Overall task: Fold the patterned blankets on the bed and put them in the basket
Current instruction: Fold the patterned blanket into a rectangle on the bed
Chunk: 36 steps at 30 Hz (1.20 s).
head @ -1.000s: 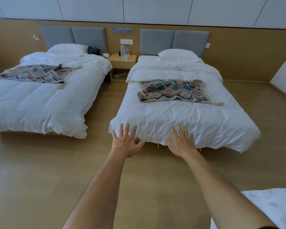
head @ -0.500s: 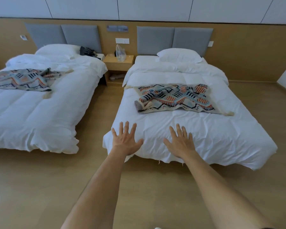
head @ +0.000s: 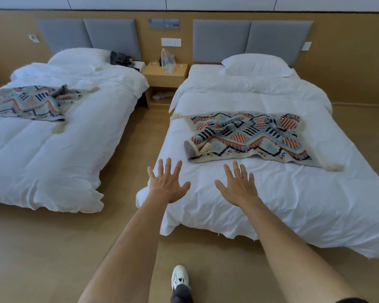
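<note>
A crumpled patterned blanket (head: 247, 136) in orange, blue, black and cream lies across the middle of the right bed (head: 293, 204). A second patterned blanket (head: 31, 102) lies rumpled on the left bed (head: 42, 154). My left hand (head: 167, 182) and my right hand (head: 239, 185) are stretched out in front of me, palms down, fingers spread and empty, above the foot end of the right bed, short of the blanket's near edge. No basket is in view.
A wooden nightstand (head: 165, 76) with a clear plastic bag (head: 167, 61) stands between the beds. A dark bag (head: 122, 59) sits by the left bed's pillow. Wooden floor runs between the beds. My white shoe (head: 179, 278) shows below.
The view has moved closer to the right bed, so both beds and blankets look larger. My hands stay spread and empty. My shoe has come into view at the bottom.
</note>
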### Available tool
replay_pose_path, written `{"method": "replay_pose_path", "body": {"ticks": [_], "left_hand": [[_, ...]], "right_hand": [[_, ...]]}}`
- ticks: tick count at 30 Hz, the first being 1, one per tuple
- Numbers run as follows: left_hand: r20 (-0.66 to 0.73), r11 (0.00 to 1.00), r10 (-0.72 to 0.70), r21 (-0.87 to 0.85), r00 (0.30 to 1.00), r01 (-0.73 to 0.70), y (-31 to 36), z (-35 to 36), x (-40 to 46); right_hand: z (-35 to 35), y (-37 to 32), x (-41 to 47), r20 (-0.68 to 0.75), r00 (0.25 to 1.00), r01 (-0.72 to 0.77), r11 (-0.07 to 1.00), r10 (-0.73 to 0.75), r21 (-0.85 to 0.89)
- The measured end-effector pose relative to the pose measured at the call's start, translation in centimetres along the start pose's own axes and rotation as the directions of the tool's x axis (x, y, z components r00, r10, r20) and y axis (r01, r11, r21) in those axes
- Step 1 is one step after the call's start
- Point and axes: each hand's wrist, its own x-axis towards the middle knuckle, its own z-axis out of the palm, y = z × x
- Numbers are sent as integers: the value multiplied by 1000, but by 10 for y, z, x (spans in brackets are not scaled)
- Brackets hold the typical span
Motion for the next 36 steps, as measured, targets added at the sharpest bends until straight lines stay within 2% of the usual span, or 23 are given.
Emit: {"method": "replay_pose_path", "body": {"ticks": [10,15,20,31,36], "left_hand": [[61,994,113,-20,992,-112,5,-22,202],[91,980,198,-44,976,-194,31,-27,278],[118,978,210,-30,971,-208,50,-13,341],[267,999,32,10,963,-36,43,33,451],[352,997,49,43,935,-69,31,75,476]], "right_hand": [[-32,27,166,33,993,-110,994,111,-25],[-46,50,225,41,987,-155,988,155,-8],[-42,79,284,92,978,-185,983,185,-12],[-3,96,447,192,981,26,999,-18,-37],[37,90,485,307,950,90,993,-65,-70]]}}
